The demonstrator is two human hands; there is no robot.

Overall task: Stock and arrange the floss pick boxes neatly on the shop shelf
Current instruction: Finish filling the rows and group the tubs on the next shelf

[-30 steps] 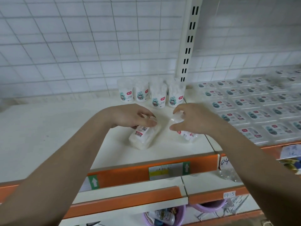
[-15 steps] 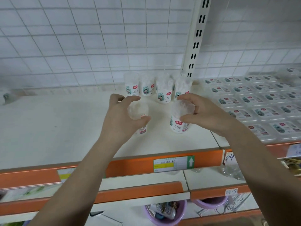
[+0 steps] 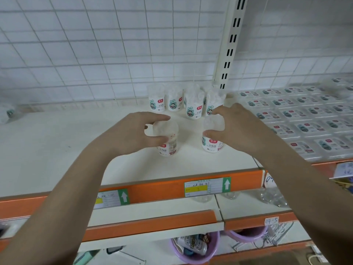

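While upright, two clear cylindrical tubs [image 3: 165, 138] sit between curled fingers [image 3: 160, 118].

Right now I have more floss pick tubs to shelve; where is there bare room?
The left stretch of the shelf is bare, from the left hand outward, as is the front strip along the orange edge. It is crowded at the back cluster of tubs and the flat packs on the right.

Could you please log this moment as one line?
left hand grips upright floss pick tub | right hand grips second tub | both on shelf | back row ahead
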